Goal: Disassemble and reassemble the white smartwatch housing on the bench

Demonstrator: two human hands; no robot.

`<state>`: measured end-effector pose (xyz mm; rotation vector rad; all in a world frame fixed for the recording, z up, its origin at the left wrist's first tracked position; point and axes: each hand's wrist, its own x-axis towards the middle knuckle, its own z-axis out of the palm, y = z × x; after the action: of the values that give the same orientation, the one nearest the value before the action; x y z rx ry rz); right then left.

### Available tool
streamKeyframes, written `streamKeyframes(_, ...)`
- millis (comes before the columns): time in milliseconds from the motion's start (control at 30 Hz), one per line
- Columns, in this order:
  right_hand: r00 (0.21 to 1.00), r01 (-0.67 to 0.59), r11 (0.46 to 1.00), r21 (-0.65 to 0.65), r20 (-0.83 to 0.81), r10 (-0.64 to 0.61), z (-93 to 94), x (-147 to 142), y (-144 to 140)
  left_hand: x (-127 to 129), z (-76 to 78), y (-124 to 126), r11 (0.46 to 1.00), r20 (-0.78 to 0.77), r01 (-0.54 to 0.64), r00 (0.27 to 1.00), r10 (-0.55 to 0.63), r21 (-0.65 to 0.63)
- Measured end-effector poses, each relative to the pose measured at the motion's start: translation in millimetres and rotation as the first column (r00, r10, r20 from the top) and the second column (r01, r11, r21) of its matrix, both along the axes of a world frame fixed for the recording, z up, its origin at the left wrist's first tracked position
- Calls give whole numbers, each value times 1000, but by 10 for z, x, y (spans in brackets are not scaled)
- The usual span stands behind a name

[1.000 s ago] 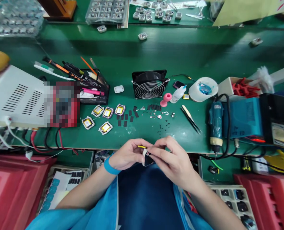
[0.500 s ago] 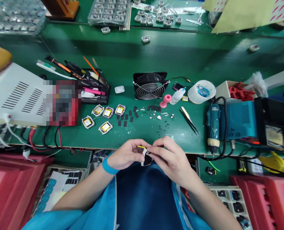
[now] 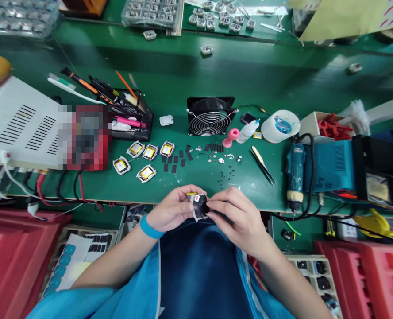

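Observation:
Both hands meet at the near edge of the green bench (image 3: 190,75), over my lap. My left hand (image 3: 173,210), with a blue wristband, grips a small black and white device housing (image 3: 199,206) that shows a yellow part at its top. My right hand (image 3: 238,219) pinches the same housing from the right with thumb and fingertips. On the bench just beyond lie several small housings with yellow batteries (image 3: 143,159), black pads (image 3: 176,160) and tiny loose parts (image 3: 225,166).
A small black fan (image 3: 210,116) stands mid-bench, tweezers (image 3: 263,165) and a blue electric screwdriver (image 3: 294,175) to the right. A white instrument (image 3: 20,126) and a tool holder (image 3: 126,115) are left. Red trays (image 3: 13,261) flank my lap; part trays (image 3: 150,11) lie far back.
The housing has turned in my fingers, so more of its black face shows. Both hands stay together at the bench edge, and the view has shifted slightly.

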<state>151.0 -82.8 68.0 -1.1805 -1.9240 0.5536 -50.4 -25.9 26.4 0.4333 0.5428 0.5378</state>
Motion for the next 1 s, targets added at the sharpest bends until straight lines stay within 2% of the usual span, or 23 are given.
streamKeyframes(100,999,-46,998,35,12,46,-5,-5,0,-13,7,8,999,2,-40,999,40,2)
streamKeyframes(567,968,-112,972,205,242,60,-52,-86,58,-53,-12,-21,993,-47,-114,992,114,11)
streamKeyframes(733,959,-40,965,259,282,-36,-99,-202,79,-71,-11,-50,984,-52,-179,982,180,12)
streamKeyframes(800,968,6,965,263,240,-72,-109,-245,95,-78,0,-55,984,-58,-176,982,177,24)
streamKeyframes(867,985,88,978,190,132,-115,-107,-269,118,-87,18,-55,981,-124,-163,977,175,105)
streamKeyframes(900,987,140,984,114,67,-148,-103,-275,134,-93,28,-54,965,-197,-162,959,204,207)
streamKeyframes(933,983,185,983,13,7,-185,-99,-278,151,-98,37,-52,922,-289,-152,920,263,356)
streamKeyframes(967,974,218,970,-106,-40,-223,-96,-280,170,-102,43,-51,834,-371,-107,860,350,541)
streamKeyframes(1000,963,233,945,-229,-77,-257,-95,-285,189,-103,44,-50,693,-414,-18,791,451,721)
